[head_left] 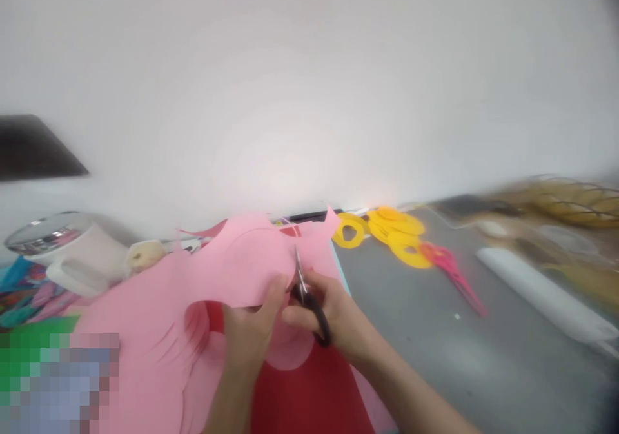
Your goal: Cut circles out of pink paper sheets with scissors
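My left hand [251,331] grips a pink paper sheet [242,256] by its near edge, thumb on top. In my right hand [333,311] are black-handled scissors [300,286], their blades pointing away from me at the sheet's right part. A curved line or cut edge runs across the held paper. Below my hands lie a red sheet [309,395] and a rounded pink piece. More pink paper [130,356] with several slits spreads to the left, under my left forearm.
Yellow paper rings [396,227] and pink scissors [454,276] lie on the grey table [411,331] at right. Farther right is a long white object [541,292]. A white mug-like container [87,256] stands at left beside colourful scraps [29,292]. A white wall rises behind.
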The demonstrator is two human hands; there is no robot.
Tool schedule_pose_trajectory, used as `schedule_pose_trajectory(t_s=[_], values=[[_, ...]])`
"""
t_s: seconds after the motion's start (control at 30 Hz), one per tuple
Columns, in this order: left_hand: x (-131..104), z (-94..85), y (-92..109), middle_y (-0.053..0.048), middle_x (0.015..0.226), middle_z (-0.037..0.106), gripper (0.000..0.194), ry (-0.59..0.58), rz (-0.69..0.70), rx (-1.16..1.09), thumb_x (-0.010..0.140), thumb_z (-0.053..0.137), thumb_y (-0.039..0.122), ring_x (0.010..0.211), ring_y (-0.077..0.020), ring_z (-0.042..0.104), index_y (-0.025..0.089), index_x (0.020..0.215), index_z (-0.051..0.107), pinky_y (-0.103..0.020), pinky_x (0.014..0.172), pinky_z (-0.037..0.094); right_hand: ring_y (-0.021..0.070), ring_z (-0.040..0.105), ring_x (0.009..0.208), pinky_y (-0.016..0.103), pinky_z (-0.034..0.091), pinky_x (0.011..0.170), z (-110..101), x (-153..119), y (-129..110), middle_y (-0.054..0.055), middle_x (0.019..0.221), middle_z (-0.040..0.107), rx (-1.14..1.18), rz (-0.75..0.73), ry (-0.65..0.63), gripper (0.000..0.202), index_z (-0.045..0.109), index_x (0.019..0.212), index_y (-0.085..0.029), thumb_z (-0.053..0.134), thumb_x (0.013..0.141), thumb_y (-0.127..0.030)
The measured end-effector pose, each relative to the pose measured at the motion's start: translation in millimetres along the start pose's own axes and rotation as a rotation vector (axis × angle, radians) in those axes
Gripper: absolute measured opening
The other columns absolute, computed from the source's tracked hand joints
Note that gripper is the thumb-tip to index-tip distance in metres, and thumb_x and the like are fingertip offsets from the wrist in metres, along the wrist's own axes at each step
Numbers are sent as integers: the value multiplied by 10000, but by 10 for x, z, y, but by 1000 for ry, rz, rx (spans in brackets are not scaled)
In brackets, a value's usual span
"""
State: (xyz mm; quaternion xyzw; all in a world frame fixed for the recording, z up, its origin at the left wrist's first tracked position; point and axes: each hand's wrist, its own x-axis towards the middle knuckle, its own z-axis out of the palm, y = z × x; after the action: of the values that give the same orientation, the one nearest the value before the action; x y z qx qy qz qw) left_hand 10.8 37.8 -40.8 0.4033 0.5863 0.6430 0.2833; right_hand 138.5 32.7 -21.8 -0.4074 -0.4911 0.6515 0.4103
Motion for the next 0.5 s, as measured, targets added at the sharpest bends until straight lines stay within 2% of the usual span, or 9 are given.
schedule_pose_trajectory(t_s=[0.17,0.37,0.5], values=[[8,-14,-37,-93,586,693,290,-62,-64,-24,604,802,419,632,-277,713,160,568,678,-379,596,611,87,366,527,224,278,499,1,14,-2,-73,571,459,5,-1,-5,426,544,748,-181,848,586,-432],[1,-21,-48,-100,659,735,241,-62,-52,-48,608,801,399,670,-265,725,174,616,716,-350,622,606,88,348,533,226,268,500,-2,0,2,-70,576,452,21,5,-1,443,563,759,-176,850,577,-460],[-1,-18,-21,-86,621,719,264,-49,-48,-55,573,815,402,619,-260,710,168,591,693,-352,582,597,82,336,524,220,259,489,7,0,5,-72,560,446,20,5,5,443,545,725,-177,854,574,-456]])
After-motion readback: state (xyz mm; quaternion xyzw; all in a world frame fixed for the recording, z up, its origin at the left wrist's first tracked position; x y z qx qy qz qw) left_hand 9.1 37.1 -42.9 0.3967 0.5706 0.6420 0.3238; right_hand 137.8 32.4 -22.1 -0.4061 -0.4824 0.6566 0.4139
